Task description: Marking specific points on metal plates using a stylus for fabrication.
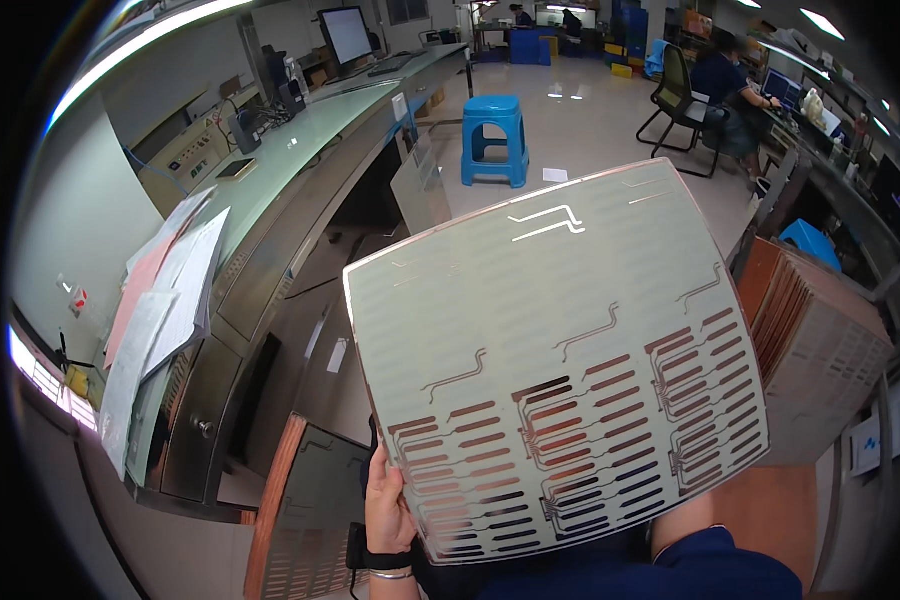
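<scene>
One patterned panel [562,365] tilts above and right of the left hand [389,512] closed on its lower-left edge, the right hand's hold hidden, apparently under inspection, any turn calling for steady edge support.

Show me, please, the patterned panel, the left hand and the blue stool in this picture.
Patterned panel [545,320]: head view, on its pale middle area.
Left hand [390,513]: head view, on the middle of the hand.
Blue stool [492,107]: head view, on its seat.
</scene>
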A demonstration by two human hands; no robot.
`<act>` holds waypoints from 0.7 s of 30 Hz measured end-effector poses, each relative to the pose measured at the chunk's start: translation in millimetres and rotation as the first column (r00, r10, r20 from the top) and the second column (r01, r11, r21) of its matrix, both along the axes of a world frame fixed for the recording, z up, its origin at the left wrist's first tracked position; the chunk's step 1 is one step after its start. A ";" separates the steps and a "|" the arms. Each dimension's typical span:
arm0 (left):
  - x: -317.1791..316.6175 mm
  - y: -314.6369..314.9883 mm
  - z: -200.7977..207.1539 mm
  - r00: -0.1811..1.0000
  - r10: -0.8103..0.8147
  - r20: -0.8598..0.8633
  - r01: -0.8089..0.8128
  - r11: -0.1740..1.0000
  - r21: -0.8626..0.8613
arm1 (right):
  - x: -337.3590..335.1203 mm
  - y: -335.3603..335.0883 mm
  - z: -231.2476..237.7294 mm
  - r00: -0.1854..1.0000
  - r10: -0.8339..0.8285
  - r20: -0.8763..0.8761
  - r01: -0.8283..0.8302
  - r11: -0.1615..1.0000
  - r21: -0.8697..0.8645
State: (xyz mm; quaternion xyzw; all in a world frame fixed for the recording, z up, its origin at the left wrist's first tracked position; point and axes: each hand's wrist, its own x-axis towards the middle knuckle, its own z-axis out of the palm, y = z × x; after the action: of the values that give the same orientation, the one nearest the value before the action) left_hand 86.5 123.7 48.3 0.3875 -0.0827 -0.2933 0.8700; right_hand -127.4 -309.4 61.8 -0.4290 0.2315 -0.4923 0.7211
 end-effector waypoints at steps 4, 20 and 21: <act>-3.4 -3.9 -1.7 0.995 0.096 0.004 -0.096 0.992 0.080 | -10.3 -7.5 2.2 0.999 0.050 0.004 -0.050 0.998 0.035; -43.5 -1.3 19.4 0.940 0.341 0.011 -0.295 0.797 0.528 | -40.4 -15.7 44.1 0.729 0.340 -0.594 -0.356 0.929 0.096; -46.0 -3.7 13.8 0.929 0.367 0.047 -0.330 0.765 0.552 | -38.3 -13.4 38.7 0.720 0.342 -0.604 -0.356 0.929 0.102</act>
State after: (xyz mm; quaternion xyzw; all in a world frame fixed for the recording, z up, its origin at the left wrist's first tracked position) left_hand 40.5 120.0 62.1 0.6203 0.1065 -0.1501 0.7624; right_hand -165.7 -322.8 100.5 -0.6084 0.3617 -0.1846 0.6819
